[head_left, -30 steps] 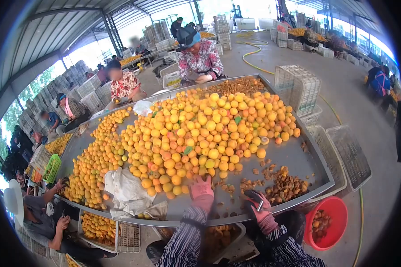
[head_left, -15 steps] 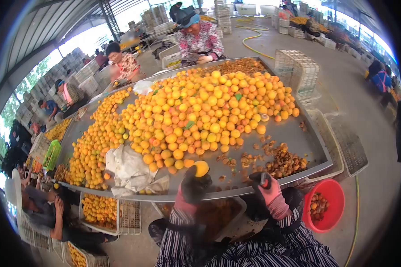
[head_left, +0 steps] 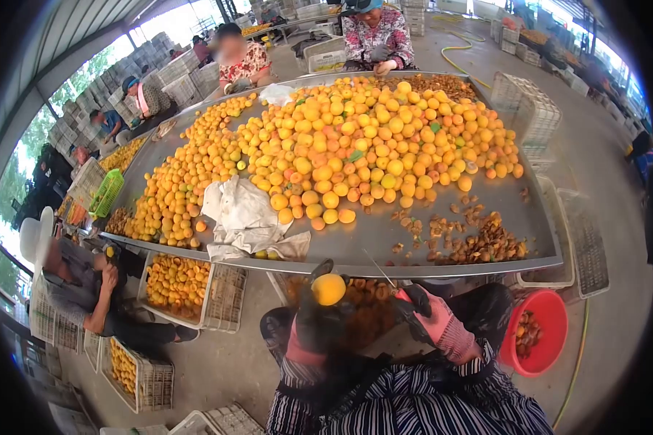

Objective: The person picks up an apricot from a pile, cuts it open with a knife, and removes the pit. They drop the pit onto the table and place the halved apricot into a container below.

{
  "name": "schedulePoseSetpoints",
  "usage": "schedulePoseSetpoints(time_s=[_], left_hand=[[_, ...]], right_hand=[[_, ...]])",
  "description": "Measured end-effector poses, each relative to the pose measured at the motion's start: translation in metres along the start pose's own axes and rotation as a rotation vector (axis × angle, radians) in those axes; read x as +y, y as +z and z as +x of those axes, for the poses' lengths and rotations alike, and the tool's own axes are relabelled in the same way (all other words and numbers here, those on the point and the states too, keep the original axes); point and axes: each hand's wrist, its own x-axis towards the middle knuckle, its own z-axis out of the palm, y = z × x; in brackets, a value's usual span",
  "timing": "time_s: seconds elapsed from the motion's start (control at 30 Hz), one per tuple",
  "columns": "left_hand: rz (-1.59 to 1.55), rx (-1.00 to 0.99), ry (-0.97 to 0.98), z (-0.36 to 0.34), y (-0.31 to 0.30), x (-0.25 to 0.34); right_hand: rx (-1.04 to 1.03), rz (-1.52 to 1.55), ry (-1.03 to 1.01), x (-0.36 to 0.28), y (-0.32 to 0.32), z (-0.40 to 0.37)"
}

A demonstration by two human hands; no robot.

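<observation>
My left hand [head_left: 318, 312], in a dark and pink glove, holds one orange-yellow apricot [head_left: 329, 289] in front of the table's near edge. To its right my right hand [head_left: 429, 319], in a similar glove, is closed around a thin knife [head_left: 379, 268] whose blade points up and left toward the fruit without touching it. Beyond both hands a metal table [head_left: 370, 246] bears a large heap of apricots [head_left: 370, 145]. A pile of cut pieces and pits [head_left: 490, 243] lies near its right front corner. A crumpled white cloth [head_left: 239, 214] rests at the front left.
A red bucket [head_left: 551, 341] with pieces stands at the right. Under the table edge is a crate [head_left: 276, 286] of halves. A person in a white hat [head_left: 36, 235] sits at left beside a fruit crate [head_left: 214, 304]. Two people work across the table.
The view has shifted down and left. My left hand has drawn the apricot back from over the table to before its edge. The knife blade now shows in my right hand.
</observation>
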Motion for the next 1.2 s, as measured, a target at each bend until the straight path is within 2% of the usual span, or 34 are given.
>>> schedulePoseSetpoints(time_s=[0.03,0.1,0.13,0.2,0.23,0.27,0.3,0.37,0.43,0.5,0.6,0.7,0.83,0.9,1.0,1.03,1.17,1.2], left_hand=[[-0.003,0.006,0.002,-0.006,0.005,0.002],[0.294,-0.038,-0.002,-0.015,0.009,0.006],[0.290,-0.034,-0.001,-0.017,0.003,0.008],[0.310,-0.181,-0.086,-0.021,-0.009,0.013],[0.306,-0.177,-0.088,-0.025,-0.006,0.015],[0.535,-0.133,-0.040,-0.030,0.007,0.018],[0.764,-0.088,0.009,-0.033,0.014,0.019],[0.689,-0.120,0.014,-0.036,0.012,0.018],[0.614,-0.152,0.022,-0.036,0.010,0.018],[0.819,-0.210,0.092,-0.037,0.008,0.020],[0.835,-0.197,0.078,-0.041,0.005,0.021],[0.737,-0.224,0.048,-0.042,0.003,0.020],[0.745,-0.210,-0.034,-0.045,0.009,0.027],[0.623,-0.211,-0.106,-0.046,0.010,0.027],[0.624,-0.230,-0.069,-0.046,0.007,0.026],[0.625,-0.232,-0.071,-0.045,0.008,0.026],[0.629,-0.220,-0.050,-0.047,0.009,0.024],[0.603,-0.228,-0.044,-0.048,0.008,0.023]], right_hand=[[-0.039,0.113,0.070,0.000,0.003,-0.002],[-0.082,0.224,0.146,0.002,0.008,-0.004],[-0.128,0.315,0.178,0.006,0.010,-0.004],[-0.179,0.404,0.214,-0.005,0.010,-0.006],[-0.217,0.690,0.249,-0.025,0.007,-0.008],[-0.248,0.976,0.281,-0.037,0.005,-0.009],[-0.248,0.974,0.285,-0.037,0.007,-0.010],[-0.281,0.736,0.079,-0.034,0.012,-0.013],[-0.319,0.722,0.062,-0.034,0.014,-0.016],[-0.362,0.709,0.045,-0.034,0.016,-0.017],[-0.451,0.698,0.112,-0.031,0.015,-0.018],[-0.459,0.533,0.004,-0.044,0.009,-0.016],[-0.461,0.504,-0.010,-0.046,0.008,-0.018],[-0.441,0.384,-0.040,-0.052,0.007,-0.018],[-0.450,0.266,-0.067,-0.053,0.014,-0.019],[-0.396,0.213,-0.202,-0.051,0.016,-0.019],[-0.384,0.174,-0.183,-0.045,0.018,-0.015],[-0.420,0.263,-0.189,-0.039,0.021,-0.014]])
